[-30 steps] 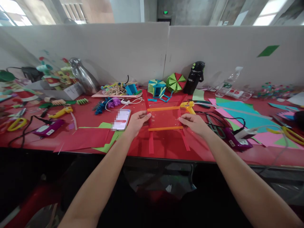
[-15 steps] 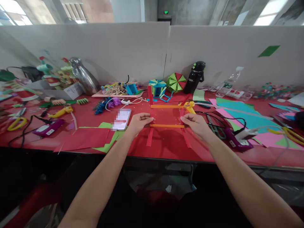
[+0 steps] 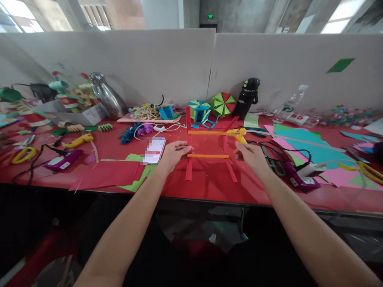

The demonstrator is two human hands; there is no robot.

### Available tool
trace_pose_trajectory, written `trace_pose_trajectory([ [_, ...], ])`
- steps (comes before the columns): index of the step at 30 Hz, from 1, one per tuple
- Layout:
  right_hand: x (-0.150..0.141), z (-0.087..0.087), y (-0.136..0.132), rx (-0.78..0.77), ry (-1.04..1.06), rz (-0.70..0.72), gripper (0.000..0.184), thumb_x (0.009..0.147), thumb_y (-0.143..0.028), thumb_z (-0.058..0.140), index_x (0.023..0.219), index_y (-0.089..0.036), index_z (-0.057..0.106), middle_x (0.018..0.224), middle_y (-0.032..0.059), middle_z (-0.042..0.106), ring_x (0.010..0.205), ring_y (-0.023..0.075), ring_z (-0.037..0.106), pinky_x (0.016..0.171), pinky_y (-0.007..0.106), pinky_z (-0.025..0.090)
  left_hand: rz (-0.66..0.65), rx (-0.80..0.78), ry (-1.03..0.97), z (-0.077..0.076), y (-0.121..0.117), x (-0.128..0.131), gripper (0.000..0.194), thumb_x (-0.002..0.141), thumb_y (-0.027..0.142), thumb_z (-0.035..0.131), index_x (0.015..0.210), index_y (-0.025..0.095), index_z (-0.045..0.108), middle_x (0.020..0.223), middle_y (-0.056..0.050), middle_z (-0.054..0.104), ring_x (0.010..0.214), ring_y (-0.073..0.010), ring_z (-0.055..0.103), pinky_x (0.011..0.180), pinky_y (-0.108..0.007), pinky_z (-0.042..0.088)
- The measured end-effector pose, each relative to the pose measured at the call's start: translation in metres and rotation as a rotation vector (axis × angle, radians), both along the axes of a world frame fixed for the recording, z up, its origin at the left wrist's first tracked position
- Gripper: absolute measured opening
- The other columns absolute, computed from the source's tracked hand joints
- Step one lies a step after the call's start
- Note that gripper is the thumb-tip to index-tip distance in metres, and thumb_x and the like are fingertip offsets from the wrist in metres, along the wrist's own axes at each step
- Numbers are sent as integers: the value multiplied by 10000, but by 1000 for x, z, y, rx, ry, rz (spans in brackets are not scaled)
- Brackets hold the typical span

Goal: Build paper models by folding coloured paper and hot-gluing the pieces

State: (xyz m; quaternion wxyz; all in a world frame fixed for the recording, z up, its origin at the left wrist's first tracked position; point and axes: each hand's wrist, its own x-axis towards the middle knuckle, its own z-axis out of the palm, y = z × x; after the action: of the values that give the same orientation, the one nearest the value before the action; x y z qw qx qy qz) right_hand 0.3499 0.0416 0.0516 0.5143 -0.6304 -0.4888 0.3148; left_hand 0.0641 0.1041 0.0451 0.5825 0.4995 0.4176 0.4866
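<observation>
The left hand [image 3: 177, 154] is pinching the left side of the red-and-orange strip frame [image 3: 208, 156] between thumb and fingers, while the right hand [image 3: 251, 156] is hovering just beside the frame's right side, fingers loosely curled, slightly parted and apparently holding nothing. The frame is occupying the middle of the red tabletop [image 3: 206, 189], with the phone [image 3: 155, 150] lying to its left and the yellow glue gun [image 3: 240, 134] sitting by its far right corner.

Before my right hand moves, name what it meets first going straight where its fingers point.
The right hand would probably meet the red strip just left of it first; exact depth is unclear.
</observation>
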Motion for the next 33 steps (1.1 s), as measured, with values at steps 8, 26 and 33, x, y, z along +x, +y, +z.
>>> trace_pose_trajectory([
  [8,-5,-3,3,35,-31,142,459,737,-638,711,818,-187,696,673,33,656,601,158,576,591,301,483,-29,3,17,0,-3,2,379,632,273,898,916,131,692,861,-89,771,839,-234,740,815,-394,599],
  [26,29,-8,16,127,-160,16,460,846,-634,600,914,-203,744,1067,116,743,888,253,694,796,403,563,-49,-11,32,-1,-2,-1,400,640,317,896,919,144,668,859,-87,770,823,-221,732,806,-384,582],
  [33,-9,0,9,31,-22,280,439,847,-644,604,847,-214,693,689,44,694,611,200,622,586,332,502,-58,-10,54,-1,-3,-1,386,613,305,910,883,141,688,832,-72,763,782,-203,724,789,-357,576],
])
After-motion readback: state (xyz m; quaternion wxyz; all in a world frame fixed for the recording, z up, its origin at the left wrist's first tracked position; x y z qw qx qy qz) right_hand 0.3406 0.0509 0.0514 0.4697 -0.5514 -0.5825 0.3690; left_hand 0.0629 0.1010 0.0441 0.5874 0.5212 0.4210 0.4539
